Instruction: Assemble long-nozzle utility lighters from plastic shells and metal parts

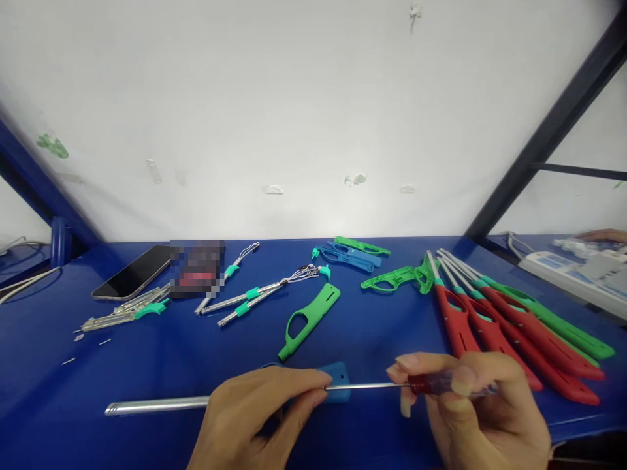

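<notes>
My right hand [480, 405] is closed around the dark red and clear handle of a screwdriver [372, 386], whose thin metal shaft points left. Thumb and forefinger of my left hand [259, 411] pinch together at the tip of that shaft. Whether a small screw is between them is hidden. Beneath my left hand lies a blue gas lighter [337, 375] with a long metal tube [159, 406] sticking out to the left; its middle is covered by the hand. A green handle half [311, 320] rests just beyond it.
Red and green lighters [494, 320] lie piled at right. Green half-shells [396, 279] and blue half-shells [350, 254] sit at the back. Metal tubes with wires [259, 297], clear fuel tanks [127, 313] and a phone [132, 272] occupy the left. A white power strip [563, 274] is far right.
</notes>
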The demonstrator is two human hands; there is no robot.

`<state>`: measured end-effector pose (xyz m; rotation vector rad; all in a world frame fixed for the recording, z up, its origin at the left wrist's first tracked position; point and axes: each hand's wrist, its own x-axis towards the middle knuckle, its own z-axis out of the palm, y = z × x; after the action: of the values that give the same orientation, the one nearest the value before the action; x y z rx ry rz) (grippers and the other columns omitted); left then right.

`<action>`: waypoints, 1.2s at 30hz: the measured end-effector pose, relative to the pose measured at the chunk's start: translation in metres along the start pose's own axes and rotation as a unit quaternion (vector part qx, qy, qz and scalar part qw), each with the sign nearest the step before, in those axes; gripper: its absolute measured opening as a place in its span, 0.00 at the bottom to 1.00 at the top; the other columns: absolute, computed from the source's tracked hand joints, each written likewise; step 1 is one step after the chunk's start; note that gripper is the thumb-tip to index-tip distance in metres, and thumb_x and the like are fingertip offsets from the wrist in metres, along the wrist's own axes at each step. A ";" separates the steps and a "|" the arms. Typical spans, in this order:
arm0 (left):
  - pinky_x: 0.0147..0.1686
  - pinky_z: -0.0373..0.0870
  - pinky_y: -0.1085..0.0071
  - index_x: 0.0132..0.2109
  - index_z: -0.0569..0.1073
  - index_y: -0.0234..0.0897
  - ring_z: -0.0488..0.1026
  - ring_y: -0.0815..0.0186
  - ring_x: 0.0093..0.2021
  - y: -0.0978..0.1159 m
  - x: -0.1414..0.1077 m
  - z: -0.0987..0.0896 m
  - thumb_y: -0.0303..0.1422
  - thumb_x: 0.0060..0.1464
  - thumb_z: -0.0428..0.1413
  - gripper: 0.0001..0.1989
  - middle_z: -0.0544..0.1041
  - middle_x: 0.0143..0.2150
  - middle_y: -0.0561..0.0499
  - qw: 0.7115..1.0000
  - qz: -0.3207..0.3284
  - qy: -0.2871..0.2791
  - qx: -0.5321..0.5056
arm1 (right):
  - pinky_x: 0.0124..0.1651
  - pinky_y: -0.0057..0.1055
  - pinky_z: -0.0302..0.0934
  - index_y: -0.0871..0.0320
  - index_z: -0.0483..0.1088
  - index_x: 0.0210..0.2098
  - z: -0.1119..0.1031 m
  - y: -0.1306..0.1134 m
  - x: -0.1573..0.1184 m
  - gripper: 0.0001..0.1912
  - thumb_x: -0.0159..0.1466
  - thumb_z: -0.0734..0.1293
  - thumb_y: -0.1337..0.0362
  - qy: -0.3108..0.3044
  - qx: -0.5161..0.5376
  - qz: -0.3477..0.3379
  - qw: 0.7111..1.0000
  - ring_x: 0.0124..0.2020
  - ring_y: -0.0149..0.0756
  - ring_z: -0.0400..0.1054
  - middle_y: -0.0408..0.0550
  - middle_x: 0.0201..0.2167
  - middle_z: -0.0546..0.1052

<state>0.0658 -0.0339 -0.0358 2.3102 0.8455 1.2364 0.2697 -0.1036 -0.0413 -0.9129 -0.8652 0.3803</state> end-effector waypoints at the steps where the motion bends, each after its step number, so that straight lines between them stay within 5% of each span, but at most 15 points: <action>1: 0.42 0.82 0.82 0.46 0.85 0.50 0.88 0.69 0.36 0.001 0.000 0.000 0.27 0.62 0.67 0.10 0.89 0.40 0.62 1.000 -0.002 0.000 -0.005 | 0.25 0.27 0.76 0.51 0.71 0.36 -0.002 0.001 0.001 0.12 0.69 0.77 0.57 -0.016 0.002 -0.010 1.000 0.28 0.40 0.84 0.44 0.33 0.88; 11: 0.41 0.85 0.76 0.44 0.87 0.48 0.89 0.62 0.36 0.005 -0.001 0.001 0.29 0.63 0.66 0.07 0.90 0.39 0.57 0.999 -0.038 -0.010 -0.013 | 0.23 0.27 0.76 0.50 0.72 0.36 -0.012 0.008 0.006 0.11 0.69 0.77 0.58 -0.062 0.015 -0.013 0.998 0.30 0.43 0.85 0.45 0.36 0.89; 25: 0.42 0.82 0.82 0.45 0.85 0.47 0.88 0.68 0.36 0.006 0.000 0.000 0.27 0.64 0.66 0.08 0.89 0.40 0.61 0.999 -0.023 -0.030 -0.030 | 0.22 0.23 0.74 0.51 0.70 0.39 -0.016 0.010 0.012 0.08 0.73 0.73 0.60 -0.071 -0.013 0.041 0.997 0.23 0.33 0.80 0.46 0.40 0.89; 36: 0.43 0.81 0.84 0.48 0.83 0.46 0.87 0.72 0.37 0.001 0.000 0.007 0.24 0.66 0.63 0.10 0.89 0.41 0.62 0.999 0.045 -0.020 -0.015 | 0.20 0.23 0.71 0.51 0.71 0.39 -0.011 0.007 0.005 0.09 0.71 0.75 0.59 -0.056 0.025 0.029 0.998 0.22 0.33 0.77 0.45 0.35 0.87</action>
<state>0.0723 -0.0352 -0.0393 2.3643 0.7101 1.2264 0.2819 -0.1020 -0.0483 -0.8779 -0.9296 0.5050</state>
